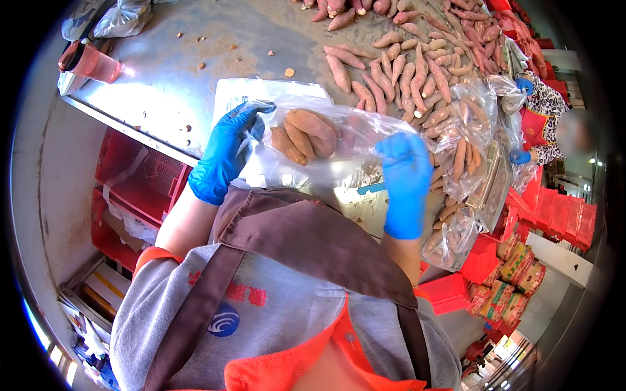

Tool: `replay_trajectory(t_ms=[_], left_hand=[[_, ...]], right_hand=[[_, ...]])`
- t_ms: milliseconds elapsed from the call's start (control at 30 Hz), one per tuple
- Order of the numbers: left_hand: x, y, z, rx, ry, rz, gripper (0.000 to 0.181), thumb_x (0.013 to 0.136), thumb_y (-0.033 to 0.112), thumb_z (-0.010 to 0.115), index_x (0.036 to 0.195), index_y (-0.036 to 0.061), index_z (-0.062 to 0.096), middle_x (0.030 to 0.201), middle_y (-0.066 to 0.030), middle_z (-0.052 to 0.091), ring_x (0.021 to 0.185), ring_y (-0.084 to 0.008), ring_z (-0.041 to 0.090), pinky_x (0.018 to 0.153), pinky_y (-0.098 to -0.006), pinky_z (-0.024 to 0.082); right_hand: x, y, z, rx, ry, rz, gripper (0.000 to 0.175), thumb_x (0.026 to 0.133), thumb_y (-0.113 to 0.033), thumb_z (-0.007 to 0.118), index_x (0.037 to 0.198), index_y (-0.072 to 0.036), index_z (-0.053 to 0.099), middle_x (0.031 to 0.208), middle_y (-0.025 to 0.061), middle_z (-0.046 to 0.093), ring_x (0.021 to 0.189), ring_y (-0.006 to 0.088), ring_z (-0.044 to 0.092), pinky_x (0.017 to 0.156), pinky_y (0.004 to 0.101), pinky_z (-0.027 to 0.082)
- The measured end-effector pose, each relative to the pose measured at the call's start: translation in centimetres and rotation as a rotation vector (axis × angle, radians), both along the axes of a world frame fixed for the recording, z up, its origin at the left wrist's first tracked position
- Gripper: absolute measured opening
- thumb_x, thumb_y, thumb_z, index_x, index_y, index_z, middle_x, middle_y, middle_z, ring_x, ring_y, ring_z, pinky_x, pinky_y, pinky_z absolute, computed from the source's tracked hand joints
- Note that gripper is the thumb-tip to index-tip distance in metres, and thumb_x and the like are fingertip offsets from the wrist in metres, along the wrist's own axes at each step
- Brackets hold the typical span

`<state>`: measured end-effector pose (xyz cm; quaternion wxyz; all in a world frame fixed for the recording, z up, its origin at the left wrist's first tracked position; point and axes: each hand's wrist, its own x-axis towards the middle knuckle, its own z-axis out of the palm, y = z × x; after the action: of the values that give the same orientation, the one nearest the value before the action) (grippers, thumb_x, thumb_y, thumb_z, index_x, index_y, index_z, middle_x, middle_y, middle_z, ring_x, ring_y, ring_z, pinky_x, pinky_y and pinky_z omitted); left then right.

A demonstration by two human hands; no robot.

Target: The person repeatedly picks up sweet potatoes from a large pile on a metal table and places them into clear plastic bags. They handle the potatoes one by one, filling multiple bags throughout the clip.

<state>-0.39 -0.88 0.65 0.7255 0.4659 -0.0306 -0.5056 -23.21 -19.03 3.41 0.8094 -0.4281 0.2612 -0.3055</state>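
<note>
A clear plastic bag (352,122) with several sweet potatoes (305,132) inside is stretched between my two blue-gloved hands. My left hand (230,146) grips the bag's left end, close to the sweet potatoes. At the bag's right end, my right hand (405,181) is closed on the plastic and slightly blurred. White plastic sheets or bags (269,90) lie flat on the metal table (274,29) behind and under the bag. A teal flat tool (371,188) lies on the table just left of my right hand.
Loose sweet potatoes (391,78) spread over the table's right side, with filled clear bags (462,161) beside them. A pink-lidded tumbler (90,62) lies at the far left. Red crates (142,176) stand below the left edge. A co-worker (543,117) in blue gloves handles bags at right.
</note>
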Motion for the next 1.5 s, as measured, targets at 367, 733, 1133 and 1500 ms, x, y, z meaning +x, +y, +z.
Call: replay_trajectory(t_ms=[367,733,1133,1500], left_hand=[[0.3,0.3,0.7,-0.039,-0.004,-0.089,0.026,0.089,0.016,0.048,0.107,0.0005,0.057,0.076,-0.0003,0.052,0.067,-0.0076,0.047,0.060,-0.0197,0.039],[-3.1,-0.7,-3.3,0.076,-0.647,-0.574,0.044,0.082,0.019,0.061,0.123,0.0081,0.048,0.125,-0.0067,0.047,0.118,-0.0215,0.040,0.100,-0.0336,0.029],[-2.3,-0.5,-8.1,0.080,-1.175,-0.322,0.039,0.073,0.011,0.067,0.110,0.0078,0.055,0.116,-0.0130,0.048,0.108,-0.0278,0.047,0.092,-0.0356,0.038],[-0.8,-1.1,-9.7,0.366,-1.649,-0.336,0.050,0.066,0.021,0.071,0.111,0.0095,0.053,0.120,-0.0143,0.046,0.108,-0.0334,0.043,0.092,-0.0405,0.036]], right_hand=[[2.7,3.8,7.9,0.085,-0.025,0.083,0.058,0.082,-0.034,0.050,0.119,0.010,0.044,0.092,0.0109,0.051,0.082,0.0225,0.044,0.086,0.0421,0.034],[-2.4,-4.1,16.3,0.081,-0.667,0.146,0.083,0.078,-0.039,0.051,0.133,0.011,0.015,0.125,0.0213,0.044,0.113,0.0336,0.043,0.105,0.0472,0.018],[-11.9,-6.6,13.6,0.042,-0.634,-0.254,0.067,0.082,-0.031,0.046,0.131,0.010,0.024,0.124,0.0214,0.046,0.112,0.0334,0.046,0.106,0.0498,0.014],[-17.4,-3.1,11.8,-0.094,-0.535,-0.528,0.064,0.079,-0.029,0.050,0.126,0.011,0.032,0.102,0.0131,0.052,0.094,0.0245,0.047,0.096,0.0442,0.029]])
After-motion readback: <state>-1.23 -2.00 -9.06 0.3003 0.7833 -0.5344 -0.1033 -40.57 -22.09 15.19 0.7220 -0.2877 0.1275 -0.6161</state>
